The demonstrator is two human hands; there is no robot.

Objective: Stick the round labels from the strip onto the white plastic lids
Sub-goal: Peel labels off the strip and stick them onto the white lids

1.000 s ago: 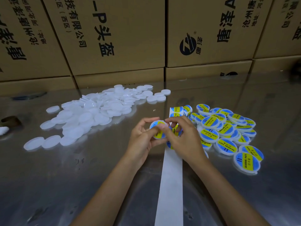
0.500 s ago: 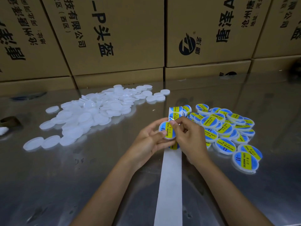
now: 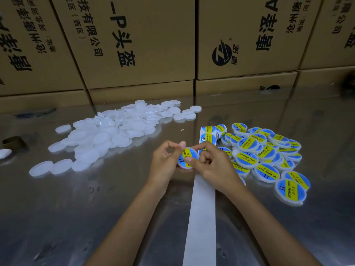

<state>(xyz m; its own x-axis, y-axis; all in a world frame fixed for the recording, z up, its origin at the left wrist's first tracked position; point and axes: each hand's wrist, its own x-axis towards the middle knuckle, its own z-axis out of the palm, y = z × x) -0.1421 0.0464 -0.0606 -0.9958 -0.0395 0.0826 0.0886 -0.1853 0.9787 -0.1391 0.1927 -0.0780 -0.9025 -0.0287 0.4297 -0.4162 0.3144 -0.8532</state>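
My left hand (image 3: 165, 164) holds a white lid (image 3: 187, 158) by its rim, with a blue and yellow round label on its top face. My right hand (image 3: 213, 166) touches the label with thumb and forefinger, its other fingers curled. The white backing strip (image 3: 200, 217) runs from the near edge under my hands to several unpeeled labels (image 3: 208, 134) at its far end. A heap of plain white lids (image 3: 107, 135) lies to the left. Labelled lids (image 3: 267, 156) are piled to the right.
The work surface is shiny metal (image 3: 57, 208). Stacked cardboard boxes (image 3: 138, 45) form a wall along its far edge. A dark object (image 3: 13, 144) and a white scrap (image 3: 4, 153) lie at the far left.
The label has gone from just above the lid onto it. Both hands have shifted slightly left and nearer with the lid, and my right fingers now rest on the label.
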